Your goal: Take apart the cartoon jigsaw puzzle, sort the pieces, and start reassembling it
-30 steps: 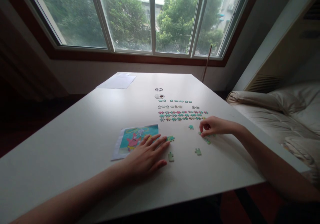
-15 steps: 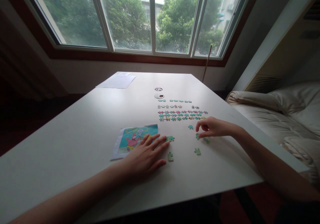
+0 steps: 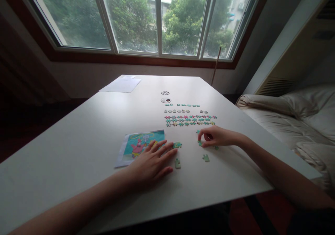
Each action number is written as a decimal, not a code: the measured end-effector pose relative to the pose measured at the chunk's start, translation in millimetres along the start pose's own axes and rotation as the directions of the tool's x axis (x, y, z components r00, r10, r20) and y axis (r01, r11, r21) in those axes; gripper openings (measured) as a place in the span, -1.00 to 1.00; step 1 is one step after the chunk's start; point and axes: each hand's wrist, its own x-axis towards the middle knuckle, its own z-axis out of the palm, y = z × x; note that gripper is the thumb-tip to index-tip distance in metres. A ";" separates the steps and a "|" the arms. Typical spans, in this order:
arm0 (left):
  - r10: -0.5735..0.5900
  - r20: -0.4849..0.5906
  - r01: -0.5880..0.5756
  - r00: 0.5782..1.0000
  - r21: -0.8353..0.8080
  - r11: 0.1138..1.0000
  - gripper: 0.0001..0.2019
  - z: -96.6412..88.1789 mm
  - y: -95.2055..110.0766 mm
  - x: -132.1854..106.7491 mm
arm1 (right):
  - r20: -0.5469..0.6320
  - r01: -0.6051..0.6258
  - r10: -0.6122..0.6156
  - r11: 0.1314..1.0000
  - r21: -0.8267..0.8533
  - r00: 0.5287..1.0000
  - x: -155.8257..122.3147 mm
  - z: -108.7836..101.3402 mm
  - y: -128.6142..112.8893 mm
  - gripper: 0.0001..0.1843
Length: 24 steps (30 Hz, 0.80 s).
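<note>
My left hand lies flat with fingers spread over the right side of a cartoon picture sheet. Its fingertips reach the left end of some joined green puzzle pieces. A loose green puzzle piece lies beside its thumb. Above the table's right part, my right hand pinches a small green puzzle piece between thumb and forefinger. Another piece shows just behind those fingertips, and one more peeks out under the hand. Nearer me lies a separate green piece.
Rows of puzzle pieces lie beyond my hands on the white table. Two round items sit behind them, and papers rest at the far left corner. A padded sofa stands on the right.
My right hand has moved left with the small green puzzle piece in its fingers, closer to the joined pieces. My left hand has stayed on the picture sheet.
</note>
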 end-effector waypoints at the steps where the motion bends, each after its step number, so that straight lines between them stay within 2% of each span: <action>1: 0.000 -0.001 0.000 1.000 -0.003 1.000 -0.51 -0.2 0.3 0.1 | -0.001 -0.001 0.001 1.000 -0.003 1.000 -0.1 -0.1 -0.2 -0.69; 10: -0.011 0.015 0.011 1.000 0.007 1.000 -0.51 -0.7 0.6 0.4 | -0.036 -0.016 0.014 0.998 -0.056 0.999 -5.8 -10.4 5.3 -0.71; 16: -0.011 0.030 0.010 0.999 0.013 1.000 -0.51 -2.8 1.3 0.7 | 0.006 -0.008 0.008 0.998 -0.066 1.000 -6.3 -11.7 5.8 -0.74; 24: 0.002 -0.014 -0.002 1.000 0.014 1.000 -0.52 0.3 0.7 0.6 | -0.088 -0.137 0.120 0.964 -0.226 0.989 -10.4 -16.7 11.3 -0.70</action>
